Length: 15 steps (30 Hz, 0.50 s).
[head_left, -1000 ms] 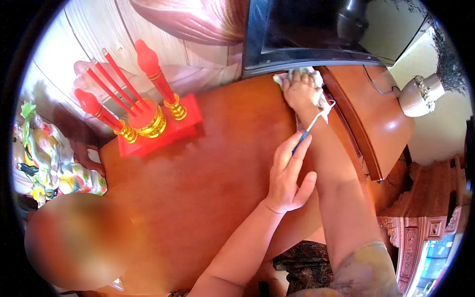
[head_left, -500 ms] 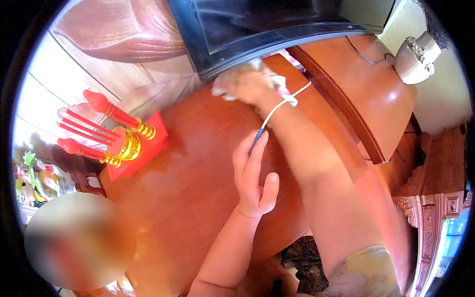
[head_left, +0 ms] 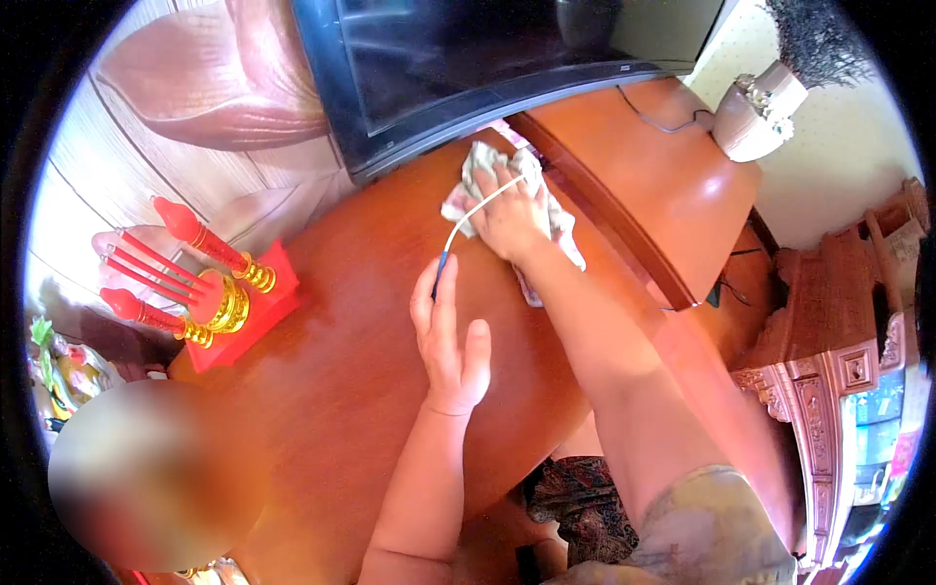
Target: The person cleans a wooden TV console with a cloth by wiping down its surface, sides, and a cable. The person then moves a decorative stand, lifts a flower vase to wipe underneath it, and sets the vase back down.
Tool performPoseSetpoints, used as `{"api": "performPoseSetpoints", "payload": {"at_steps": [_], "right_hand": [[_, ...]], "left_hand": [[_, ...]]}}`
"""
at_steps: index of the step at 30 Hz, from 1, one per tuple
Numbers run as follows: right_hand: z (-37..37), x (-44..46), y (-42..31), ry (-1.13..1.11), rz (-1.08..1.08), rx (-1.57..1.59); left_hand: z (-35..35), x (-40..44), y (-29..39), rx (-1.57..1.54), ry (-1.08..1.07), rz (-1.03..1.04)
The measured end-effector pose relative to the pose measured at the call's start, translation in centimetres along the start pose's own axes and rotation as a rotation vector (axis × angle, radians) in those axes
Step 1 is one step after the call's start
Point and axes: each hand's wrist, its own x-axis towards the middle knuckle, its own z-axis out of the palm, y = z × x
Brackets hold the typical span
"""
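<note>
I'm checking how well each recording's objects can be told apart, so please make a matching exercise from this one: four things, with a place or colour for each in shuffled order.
Things
1. cloth
2. thin white-and-blue rod
3. candle ornament
4. television

Places and colours
A. red and gold
B. between fingers of the left hand
C. dark screen, black frame
D. under the right hand, on the wooden table

Pairs: 1-D, 2-B, 3-A, 4-C

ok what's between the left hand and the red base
Just bare brown tabletop between the left hand and the red base, as the head view shows.
</note>
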Motion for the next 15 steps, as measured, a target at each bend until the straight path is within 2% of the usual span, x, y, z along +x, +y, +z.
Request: {"api": "performPoseSetpoints", "payload": {"at_steps": [3, 8, 12, 15], "right_hand": [[-3.1, -4.5, 0.7, -0.056, -0.035, 0.059], [-8.8, -12.5, 3.2, -0.277, -0.121, 0.109], [-8.7, -12.8, 4.1, -0.275, -0.193, 0.047], [-6.4, -8.7, 4.3, -0.216, -0.161, 0.042]], "left_hand": [[0.0, 0.0, 0.1, -0.038, -0.004, -0.005], [-0.3, 0.3, 0.6, -0.069, -0.002, -0.013], [0.0, 0.3, 0.6, -0.067, 0.012, -0.028], [0.4, 0.1, 0.2, -0.080, 0.052, -0.063]]}}
